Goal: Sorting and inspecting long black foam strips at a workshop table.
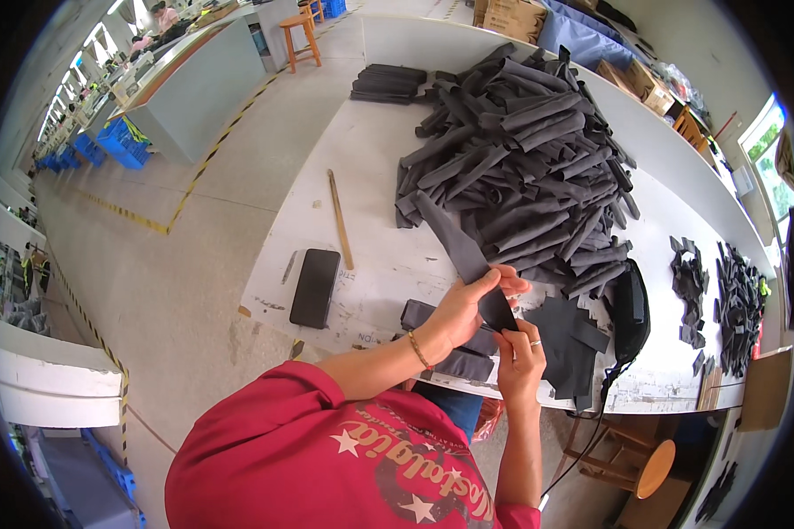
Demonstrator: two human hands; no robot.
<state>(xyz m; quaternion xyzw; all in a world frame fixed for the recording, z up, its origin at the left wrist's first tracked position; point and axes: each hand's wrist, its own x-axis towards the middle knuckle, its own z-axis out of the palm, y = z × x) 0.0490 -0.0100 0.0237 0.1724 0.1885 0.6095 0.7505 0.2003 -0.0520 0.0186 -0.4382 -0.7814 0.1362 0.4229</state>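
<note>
Two bare hands meet over the near edge of a white worktable (370,141), both closed on one long dark grey fabric strip (468,264). The left hand (468,304) pinches the strip from above, thumb and fingers pressed shut on it, a thin bracelet at the wrist. The right hand (520,353), wearing a ring, grips the strip's near end just below, fingers curled tight around the cloth. From the hands the strip runs up and to the left, toward a big heap of similar strips (520,150) piled on the far half of the table (loosely tangled, many of them curled). A black phone (314,286) lies flat to the left, with a wooden stick (340,219) just beyond it. Right of the hands sit flat dark cut pieces (569,339) and a black rounded device (631,309) with a cord.
</note>
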